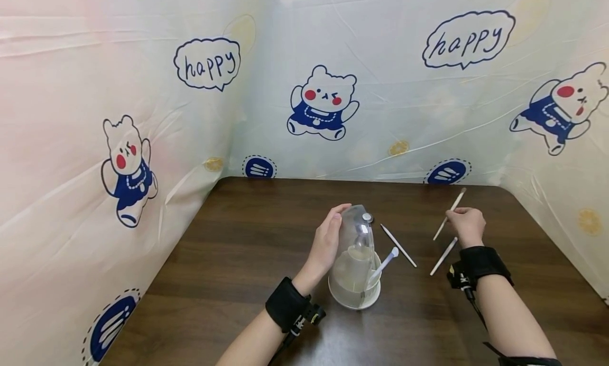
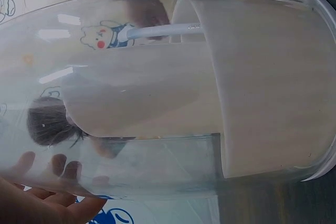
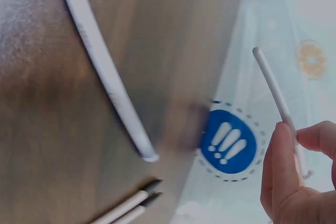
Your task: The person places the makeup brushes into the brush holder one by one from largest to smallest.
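A clear domed brush holder [image 1: 353, 273] with a white inner divider [image 2: 268, 87] stands on the table. My left hand [image 1: 325, 241] grips the side of its dome near the top, fingers reaching around the clear wall. Inside, a makeup brush with dark bristles [image 2: 50, 121] shows through the plastic, and a white brush handle [image 1: 384, 264] leans out at the right side. Farther right, my right hand [image 1: 467, 226] pinches a thin white makeup brush [image 3: 270, 85] between thumb and fingers, above the table's far right part.
One white brush [image 1: 398, 245] lies between the holder and my right hand, another [image 1: 443, 256] just below that hand. Dark-tipped brush ends [image 3: 149, 186] show low in the right wrist view. A printed curtain [image 1: 266, 101] encloses the brown table [image 1: 228, 249] at back and sides.
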`<state>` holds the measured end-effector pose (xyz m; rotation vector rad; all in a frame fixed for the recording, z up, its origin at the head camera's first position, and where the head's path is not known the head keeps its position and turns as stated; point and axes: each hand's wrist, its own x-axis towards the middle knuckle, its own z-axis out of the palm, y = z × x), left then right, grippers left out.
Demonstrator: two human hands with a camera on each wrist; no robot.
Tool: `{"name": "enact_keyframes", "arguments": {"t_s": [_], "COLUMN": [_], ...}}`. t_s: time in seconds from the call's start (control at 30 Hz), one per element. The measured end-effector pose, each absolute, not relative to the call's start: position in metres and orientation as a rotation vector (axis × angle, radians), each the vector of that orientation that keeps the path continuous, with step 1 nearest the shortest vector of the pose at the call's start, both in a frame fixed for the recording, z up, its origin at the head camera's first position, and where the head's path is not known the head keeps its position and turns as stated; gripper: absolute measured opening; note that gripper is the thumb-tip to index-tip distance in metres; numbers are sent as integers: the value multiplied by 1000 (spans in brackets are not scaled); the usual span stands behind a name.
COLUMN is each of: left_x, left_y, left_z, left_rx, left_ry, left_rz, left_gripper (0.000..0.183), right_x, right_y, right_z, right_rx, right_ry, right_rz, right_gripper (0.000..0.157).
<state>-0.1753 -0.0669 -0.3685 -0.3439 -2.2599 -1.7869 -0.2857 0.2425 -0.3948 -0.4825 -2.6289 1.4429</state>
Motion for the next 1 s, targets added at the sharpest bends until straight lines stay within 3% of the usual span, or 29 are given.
{"name": "enact_keyframes", "arguments": {"t_s": [0.2, 0.5, 1.0], "left_x": [-175, -175, -175], "left_y": [-66, -65, -65], "left_z": [-368, -368, -368], "left_rx": [-347, -349, -343], "left_ry": [-2258, -2241, -2241], "left_rz": [-1785, -1787, -1778], "left_gripper": [46, 46, 46], "right_x": [-275, -252, -220], "right_y": [246, 243, 226], "right_z": [-378, -360, -350], "right_rx": [-409, -245, 6], "right_ry": [-2434, -2392, -2550], "right_rz": [1754, 1830, 1654], "right_gripper": [40, 24, 35]}}
